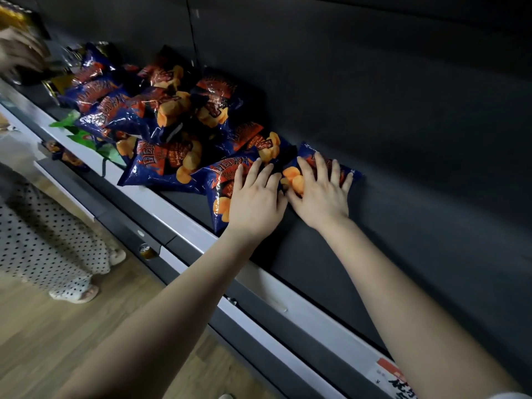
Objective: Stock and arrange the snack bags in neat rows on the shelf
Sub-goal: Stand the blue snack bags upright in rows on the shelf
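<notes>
Several blue snack bags with orange chips printed on them lie in a loose pile [161, 110] on the dark shelf [316, 254]. My left hand [254, 203] lies flat, fingers spread, on one bag [218, 180] near the shelf's front edge. My right hand [322, 194] presses flat on a separate bag [305, 156] just to the right, deeper on the shelf. Both bags lie flat, side by side.
The shelf has a white front rail [201, 234] and a dark back wall. Right of my hands the shelf floor is bare. Another person's hand [17, 53] holds a bag at the far left; their dotted skirt and sandals [77, 292] stand on the wooden floor.
</notes>
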